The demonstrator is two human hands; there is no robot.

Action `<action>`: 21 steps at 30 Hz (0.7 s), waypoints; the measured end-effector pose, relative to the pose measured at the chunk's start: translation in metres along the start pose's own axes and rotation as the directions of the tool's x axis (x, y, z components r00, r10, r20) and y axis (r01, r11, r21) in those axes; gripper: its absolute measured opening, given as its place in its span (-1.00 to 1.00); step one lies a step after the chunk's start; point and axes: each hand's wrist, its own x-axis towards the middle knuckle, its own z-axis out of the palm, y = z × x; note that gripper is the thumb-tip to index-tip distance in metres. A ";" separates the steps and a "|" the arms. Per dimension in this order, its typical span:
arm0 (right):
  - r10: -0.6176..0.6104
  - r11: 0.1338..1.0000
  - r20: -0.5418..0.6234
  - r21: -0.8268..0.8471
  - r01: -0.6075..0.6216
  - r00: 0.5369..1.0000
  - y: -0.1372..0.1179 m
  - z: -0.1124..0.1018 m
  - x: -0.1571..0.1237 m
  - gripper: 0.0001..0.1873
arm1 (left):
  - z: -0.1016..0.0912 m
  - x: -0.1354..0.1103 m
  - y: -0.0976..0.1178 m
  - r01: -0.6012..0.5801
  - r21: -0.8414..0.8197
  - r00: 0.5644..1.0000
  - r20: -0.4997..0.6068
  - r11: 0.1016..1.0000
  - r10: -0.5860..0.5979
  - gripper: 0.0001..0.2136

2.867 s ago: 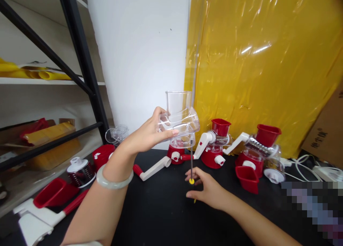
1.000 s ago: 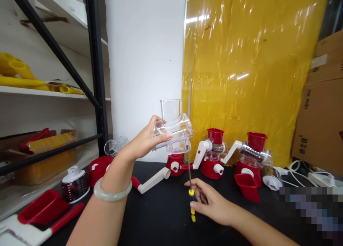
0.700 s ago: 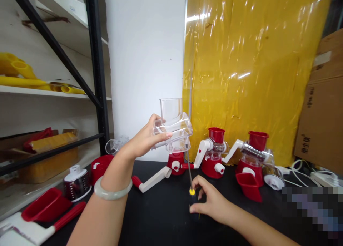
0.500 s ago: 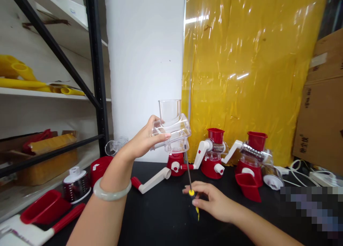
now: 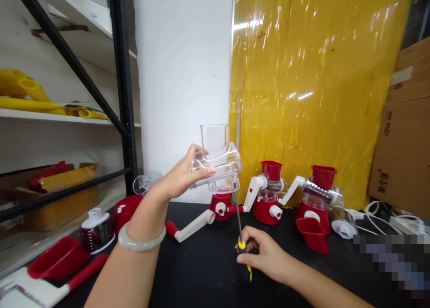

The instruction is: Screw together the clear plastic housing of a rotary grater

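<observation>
My left hand [image 5: 188,171] grips a clear plastic grater housing [image 5: 220,162] above the table, its square feed chute pointing up. In my right hand [image 5: 260,252] is a screwdriver [image 5: 238,218] with a black and yellow handle, held between thumb and fingers. The screwdriver's shaft points up and its tip reaches the round underside of the housing; whether a screw is there I cannot make out. Behind the housing stands a red grater base [image 5: 221,206]. A white crank handle with a red grip [image 5: 193,226] lies on the table between my arms.
Two assembled red rotary graters [image 5: 268,207] [image 5: 316,209] stand at the back right, near a drum blade [image 5: 344,223] and white cables [image 5: 376,211]. At left lie a red food pusher [image 5: 57,263], another drum [image 5: 96,229] and a black-framed shelf [image 5: 122,97].
The fingers of my right hand have closed round the screwdriver handle. The housing and screwdriver appear slightly further right in view.
</observation>
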 end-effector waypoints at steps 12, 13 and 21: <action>-0.058 0.998 -0.009 -0.017 0.058 0.998 -0.001 -0.001 -0.002 -0.53 | 0.001 0.000 0.000 -0.001 0.003 1.000 -0.005 1.000 0.001 -0.55; -0.069 0.997 -0.007 -0.029 0.068 0.998 -0.002 -0.001 -0.003 -0.52 | 0.001 0.000 0.000 -0.001 0.005 1.000 -0.005 1.000 0.001 -0.55; -0.157 0.986 0.063 -0.055 0.160 0.986 -0.009 -0.001 -0.003 -0.71 | 0.000 0.000 0.000 0.004 0.015 1.000 -0.001 1.000 -0.004 -0.54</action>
